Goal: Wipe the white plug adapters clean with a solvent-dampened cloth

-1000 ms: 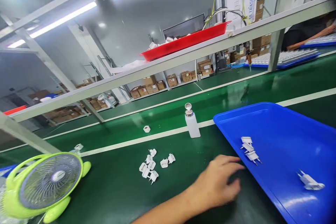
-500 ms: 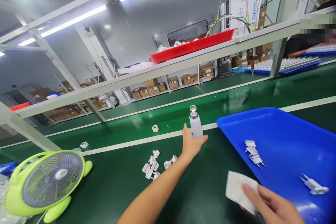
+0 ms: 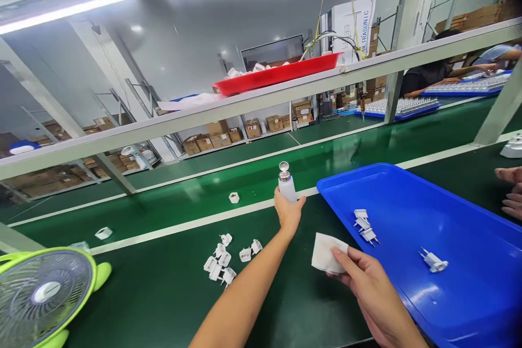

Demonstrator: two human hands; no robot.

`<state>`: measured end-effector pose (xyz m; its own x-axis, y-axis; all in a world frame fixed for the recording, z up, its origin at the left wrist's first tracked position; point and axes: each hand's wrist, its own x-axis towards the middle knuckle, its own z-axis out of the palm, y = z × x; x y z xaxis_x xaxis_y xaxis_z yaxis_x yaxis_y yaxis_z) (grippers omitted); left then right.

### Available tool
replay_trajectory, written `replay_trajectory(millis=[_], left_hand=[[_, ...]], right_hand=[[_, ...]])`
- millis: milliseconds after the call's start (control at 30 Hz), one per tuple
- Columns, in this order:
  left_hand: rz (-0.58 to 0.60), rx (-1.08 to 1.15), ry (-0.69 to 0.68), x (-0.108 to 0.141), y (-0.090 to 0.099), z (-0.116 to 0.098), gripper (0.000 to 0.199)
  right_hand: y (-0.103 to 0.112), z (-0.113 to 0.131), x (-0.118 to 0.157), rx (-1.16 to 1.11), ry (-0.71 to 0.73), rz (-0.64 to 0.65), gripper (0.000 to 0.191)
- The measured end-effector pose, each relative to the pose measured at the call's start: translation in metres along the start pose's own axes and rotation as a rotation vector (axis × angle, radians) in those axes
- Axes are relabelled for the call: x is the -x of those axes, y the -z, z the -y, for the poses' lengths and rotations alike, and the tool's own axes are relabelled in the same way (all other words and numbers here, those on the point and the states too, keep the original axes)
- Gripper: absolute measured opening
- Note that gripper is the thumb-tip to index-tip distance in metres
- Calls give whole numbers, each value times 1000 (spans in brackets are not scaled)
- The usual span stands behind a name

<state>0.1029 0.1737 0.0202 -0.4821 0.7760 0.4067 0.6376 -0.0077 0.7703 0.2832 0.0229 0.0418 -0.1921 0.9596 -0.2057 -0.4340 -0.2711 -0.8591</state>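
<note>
White cloth [image 3: 325, 253], folded into a small square, is pinched between the thumb and fingers of the right hand [image 3: 346, 269]. Ahead and to its left, the left hand [image 3: 289, 209] reaches to a pale bottle [image 3: 287, 187] with a metal top, its fingers on one side and its thumb out on the other; whether they grip it is hard to tell, since the hand hides the base.

Left of the left forearm, a loose cluster of white plug pieces [image 3: 216, 269] lies on the dark green bench [image 3: 142, 304], with a pair of pieces [image 3: 250, 250] between the cluster and that arm. Beyond them, left of the bottle, sits a small white block [image 3: 234, 197]. A blue tray [image 3: 481, 266] spreads to the right of both hands, holding three plug pieces [image 3: 364, 225] near its left edge and another [image 3: 434, 261] farther right. A lime-green fan [image 3: 47, 291] stands far to the left.

Past the hands, a raised shelf [image 3: 175, 125] carries a red tray [image 3: 277, 78] of white parts. Cardboard boxes [image 3: 220, 140] line the room behind. At the right edge, a co-worker's fingers [image 3: 514, 206] show beside the blue tray; farther back, a person in dark clothing [image 3: 426, 79] works at white parts.
</note>
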Motion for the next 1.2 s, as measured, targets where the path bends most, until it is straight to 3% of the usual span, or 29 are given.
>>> replay_trajectory(millis=[100, 167, 267, 400, 567, 833, 1200], left_hand=[[-32, -62, -58, -3, -9, -8, 46], [-15, -89, -172, -3, -8, -17, 35], [47, -122, -438, -2, 5, -30, 45], [118, -201, -789, -7, 29, -45, 57], [113, -331, -1055, -13, 47, -58, 54], [84, -496, -1245, -20, 55, -70, 48], [109, -554, -1310, -18, 56, -82, 43]], right_hand=[[-4, -3, -21, -99, 18, -7, 49], [1, 1, -39, -130, 74, -67, 47], [12, 12, -65, -170, 179, -152, 46], [13, 28, -85, -220, 298, -143, 33], [2, 38, -86, -268, 350, -77, 19], [2, 37, -86, -297, 341, -91, 19], [5, 38, -85, -298, 332, -109, 17]])
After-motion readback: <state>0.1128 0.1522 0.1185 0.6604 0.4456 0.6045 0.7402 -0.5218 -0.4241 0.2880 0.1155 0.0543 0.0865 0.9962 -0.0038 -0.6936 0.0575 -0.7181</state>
